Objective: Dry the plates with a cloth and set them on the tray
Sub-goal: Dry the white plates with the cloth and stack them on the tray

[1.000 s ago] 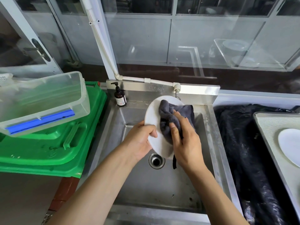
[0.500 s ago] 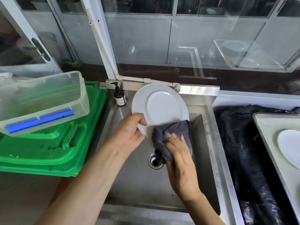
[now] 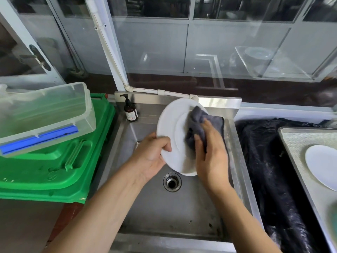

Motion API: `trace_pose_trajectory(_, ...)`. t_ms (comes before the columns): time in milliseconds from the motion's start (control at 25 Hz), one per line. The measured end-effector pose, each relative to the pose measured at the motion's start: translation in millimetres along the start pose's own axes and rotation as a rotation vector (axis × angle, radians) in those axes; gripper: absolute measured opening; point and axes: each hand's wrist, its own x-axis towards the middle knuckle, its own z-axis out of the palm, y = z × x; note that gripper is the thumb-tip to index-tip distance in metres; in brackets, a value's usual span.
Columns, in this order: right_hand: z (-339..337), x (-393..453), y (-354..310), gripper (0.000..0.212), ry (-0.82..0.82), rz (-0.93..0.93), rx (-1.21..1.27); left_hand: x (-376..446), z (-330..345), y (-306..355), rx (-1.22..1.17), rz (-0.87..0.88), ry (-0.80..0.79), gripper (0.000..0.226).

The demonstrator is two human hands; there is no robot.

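A white plate (image 3: pixel 171 128) is held tilted on edge above the steel sink (image 3: pixel 164 212). My left hand (image 3: pixel 152 157) grips its lower left rim, thumb over the front. My right hand (image 3: pixel 209 157) holds a dark grey cloth (image 3: pixel 198 123) bunched against the plate's right half, fingers curled round the cloth. At the far right a grey tray (image 3: pixel 299 161) carries another white plate (image 3: pixel 322 165), partly cut off by the frame edge.
A brown pump bottle (image 3: pixel 130 111) stands at the sink's back left corner. Left of the sink a clear plastic box (image 3: pixel 45 114) sits on stacked green lids (image 3: pixel 54 168). Black plastic sheeting (image 3: pixel 264 170) lies between sink and tray. The drain (image 3: pixel 172 182) is below the plate.
The plate turned from facing me flat to tilted edgewise. The cloth moved from the plate's lower edge up onto its right face, with my right hand rising along it.
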Motion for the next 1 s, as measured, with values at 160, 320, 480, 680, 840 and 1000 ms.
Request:
trace_pose_trajectory(160,4.2,-11.2,5.7,0.045,-0.092,-0.26,-0.066,0.9,-5.8,2.3,0.009,0.011,0.013,0.043)
trace_pose_trajectory(320,-0.6,4.2,2.9,0.047,-0.04,0.037,0.084,-1.8,-1.4,-1.6,0.068,0.004,-0.024,0.048)
trace_pose_trajectory(480,1.2,9.9,-1.7,0.046,-0.105,-0.171,0.095,-1.0,2.0,-2.0,0.044,0.016,-0.047,0.039)
trace_pose_trajectory(680,1.1,38.8,-27.7,0.04,-0.146,-0.198,0.029,-3.4,5.6,-9.2,0.134,0.057,-0.065,0.033)
trace_pose_trajectory(840,4.6,48.2,-32.2,0.039,-0.306,-0.441,-0.056,-4.4,3.8,-13.8,0.133,0.078,-0.027,0.04)
trace_pose_trajectory(1000,-9.6,57.4,-9.7,0.025,-0.126,-0.02,0.068,-3.8,-0.6,-11.5,0.071,-0.018,-0.006,0.039)
